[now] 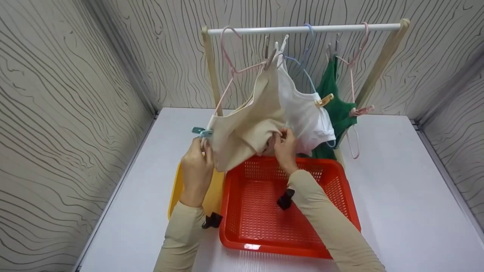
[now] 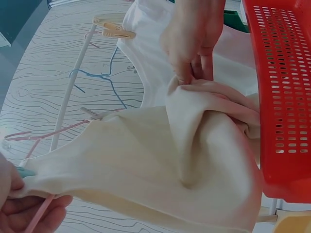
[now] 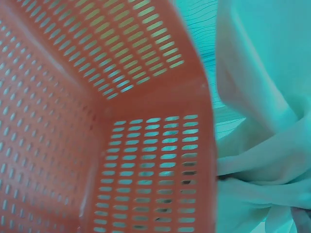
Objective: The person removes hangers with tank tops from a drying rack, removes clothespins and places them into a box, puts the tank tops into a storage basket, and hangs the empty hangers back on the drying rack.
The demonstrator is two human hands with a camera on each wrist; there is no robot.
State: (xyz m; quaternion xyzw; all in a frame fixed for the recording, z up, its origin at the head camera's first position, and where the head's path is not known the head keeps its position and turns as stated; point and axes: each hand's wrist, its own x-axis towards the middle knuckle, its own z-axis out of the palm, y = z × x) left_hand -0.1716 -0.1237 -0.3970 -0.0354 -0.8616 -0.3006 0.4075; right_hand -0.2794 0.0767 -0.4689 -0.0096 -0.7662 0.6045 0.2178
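Observation:
A beige tank top (image 1: pixel 242 132) hangs on a pink hanger (image 1: pixel 227 54), with a teal clothespin (image 1: pixel 202 132) at its left shoulder. My left hand (image 1: pixel 197 166) holds the top's left edge and the hanger just below that clothespin; the left wrist view shows the hanger's arm (image 2: pixel 40 213) across the fingers. Lower on the garment, my right hand (image 1: pixel 286 149) pinches a bunched fold of the beige cloth. A grey clothespin (image 1: pixel 270 59) clips the other shoulder. In the right wrist view, the gathered cloth (image 3: pixel 265 160) shows beside the basket, with only a bit of hand visible.
A white rod (image 1: pixel 257 30) on wooden posts also carries a white top (image 1: pixel 302 117) on a blue hanger and a green top (image 1: pixel 342 111) on a pink one, both with clothespins. Below stand a red perforated basket (image 1: pixel 261 211) and, to its left, a yellow one (image 1: pixel 216 189).

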